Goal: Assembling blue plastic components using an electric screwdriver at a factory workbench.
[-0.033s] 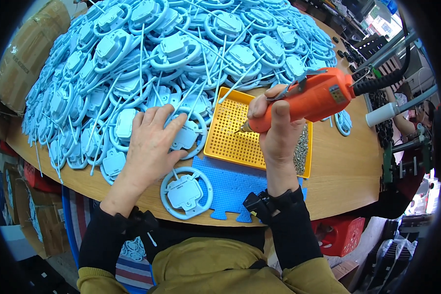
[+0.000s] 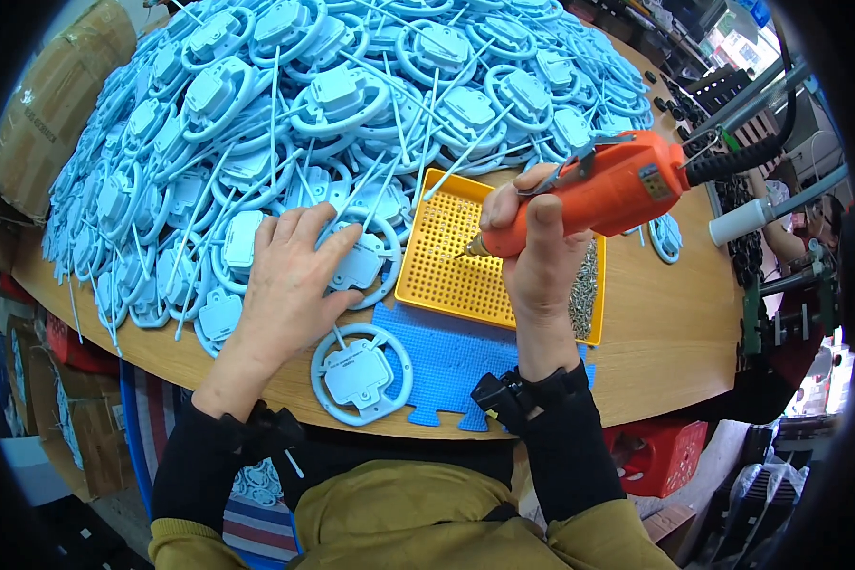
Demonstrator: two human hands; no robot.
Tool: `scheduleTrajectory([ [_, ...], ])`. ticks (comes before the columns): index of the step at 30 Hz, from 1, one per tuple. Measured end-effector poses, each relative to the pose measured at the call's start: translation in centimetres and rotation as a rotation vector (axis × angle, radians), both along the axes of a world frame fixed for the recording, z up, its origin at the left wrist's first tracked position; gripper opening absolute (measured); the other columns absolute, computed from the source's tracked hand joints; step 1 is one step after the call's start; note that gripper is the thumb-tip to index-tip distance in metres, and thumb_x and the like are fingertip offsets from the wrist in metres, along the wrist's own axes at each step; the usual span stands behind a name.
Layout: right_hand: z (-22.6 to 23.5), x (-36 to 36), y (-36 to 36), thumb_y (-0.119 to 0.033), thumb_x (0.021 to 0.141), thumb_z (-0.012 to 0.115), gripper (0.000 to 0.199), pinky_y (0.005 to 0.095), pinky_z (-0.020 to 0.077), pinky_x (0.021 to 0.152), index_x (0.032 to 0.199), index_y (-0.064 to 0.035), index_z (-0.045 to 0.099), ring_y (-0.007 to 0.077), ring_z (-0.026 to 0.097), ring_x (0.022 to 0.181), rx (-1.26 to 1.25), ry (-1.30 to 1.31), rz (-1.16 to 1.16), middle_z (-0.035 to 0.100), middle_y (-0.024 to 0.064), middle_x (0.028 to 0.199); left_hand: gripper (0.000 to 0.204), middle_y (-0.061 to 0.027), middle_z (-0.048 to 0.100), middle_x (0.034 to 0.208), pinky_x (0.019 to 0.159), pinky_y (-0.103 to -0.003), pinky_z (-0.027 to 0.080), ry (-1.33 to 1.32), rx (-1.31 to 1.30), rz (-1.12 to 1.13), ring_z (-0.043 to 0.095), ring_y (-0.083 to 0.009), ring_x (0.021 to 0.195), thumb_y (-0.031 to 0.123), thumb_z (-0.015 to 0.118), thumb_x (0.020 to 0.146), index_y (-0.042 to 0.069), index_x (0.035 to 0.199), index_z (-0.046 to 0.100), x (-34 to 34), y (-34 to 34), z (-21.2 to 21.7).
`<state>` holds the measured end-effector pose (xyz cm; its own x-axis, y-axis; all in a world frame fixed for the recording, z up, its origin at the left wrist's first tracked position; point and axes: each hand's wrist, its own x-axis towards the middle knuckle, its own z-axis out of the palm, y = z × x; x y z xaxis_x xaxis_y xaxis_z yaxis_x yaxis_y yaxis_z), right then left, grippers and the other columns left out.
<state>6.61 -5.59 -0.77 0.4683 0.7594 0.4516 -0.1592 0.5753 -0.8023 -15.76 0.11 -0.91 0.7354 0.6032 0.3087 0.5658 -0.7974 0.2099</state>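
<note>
My left hand (image 2: 297, 280) rests with fingers spread at the near edge of a pile of light blue plastic toy steering wheels (image 2: 337, 97). Its fingertips touch parts of the pile, and nothing shows gripped in it. My right hand (image 2: 547, 256) is wrapped around an orange electric screwdriver (image 2: 606, 187), whose bit points left over a yellow perforated tray (image 2: 444, 302). Small metal screws (image 2: 584, 296) lie along the tray's right side. One single steering wheel (image 2: 359, 374) lies flat at the table's front edge, partly on a blue foam mat (image 2: 456, 366).
The wooden table (image 2: 665, 332) has a curved front edge. A cardboard box (image 2: 62, 114) stands at the far left. At the right are a metal stand with a white roll (image 2: 739, 221) and another blue part (image 2: 666, 237). A red stool (image 2: 657, 456) is below the table.
</note>
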Motion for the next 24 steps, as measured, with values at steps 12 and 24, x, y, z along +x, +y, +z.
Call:
scheduleTrajectory([
  [12, 0.4, 0.1, -0.3, -0.04, 0.08, 0.072, 0.041, 0.0287, 0.0473, 0.061, 0.095, -0.0062, 0.054, 0.015, 0.056, 0.063, 0.021, -0.032, -0.021, 0.057, 0.0045, 0.067, 0.057, -0.0141, 0.048, 0.119, 0.106, -0.059, 0.019, -0.144, 0.033, -0.104, 0.043, -0.0343, 0.124, 0.041, 0.082, 0.056, 0.007, 0.093, 0.054, -2.5, -4.5, 3.0],
  [24, 5.9, -1.4, -7.7, -0.068, 0.076, 0.058, 0.066, 0.027, 0.0425, 0.054, 0.098, -0.0064, 0.05, 0.014, 0.051, 0.061, -0.018, -0.062, -0.031, 0.05, 0.0025, 0.066, 0.066, -0.018, 0.047, 0.119, 0.098, -0.055, 0.029, -0.277, -0.244, -0.07, 0.043, -0.0381, 0.115, 0.041, 0.083, 0.055, 0.002, 0.098, 0.052, 3.4, -11.8, -1.1],
])
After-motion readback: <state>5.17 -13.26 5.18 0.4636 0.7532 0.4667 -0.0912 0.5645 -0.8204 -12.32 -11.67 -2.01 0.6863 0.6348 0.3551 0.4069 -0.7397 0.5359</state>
